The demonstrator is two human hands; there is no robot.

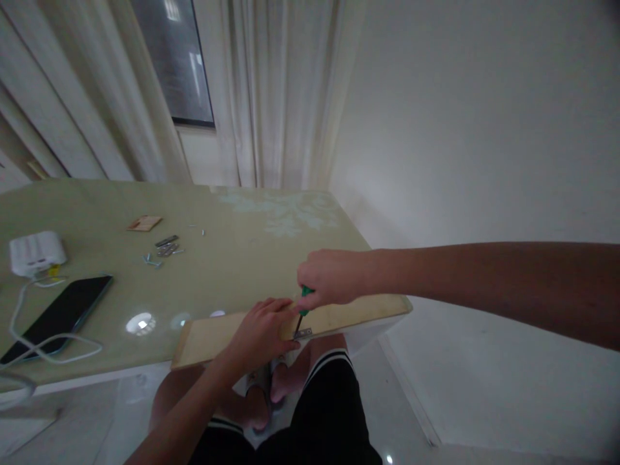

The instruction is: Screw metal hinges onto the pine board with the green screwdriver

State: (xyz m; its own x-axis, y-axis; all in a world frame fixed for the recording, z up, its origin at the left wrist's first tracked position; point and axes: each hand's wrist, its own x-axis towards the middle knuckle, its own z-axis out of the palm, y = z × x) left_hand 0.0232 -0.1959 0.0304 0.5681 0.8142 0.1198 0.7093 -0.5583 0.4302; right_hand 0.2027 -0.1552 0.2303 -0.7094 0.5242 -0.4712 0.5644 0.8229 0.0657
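Note:
My right hand is closed around the green handle of a screwdriver. The shaft points steeply down, and its tip meets a small metal hinge at the near edge of a pale wooden board. Just left of the hinge, my left hand grips the board, with fingers over the top and the thumb by the near edge. The board lies along the front edge of the table, above my legs. Whether a screw sits under the tip is too small to tell.
On the glossy green table lie several loose screws, a dark metal piece and a small wooden piece. Farther left are a phone, a white cable and a white charger. A wall stands at the right.

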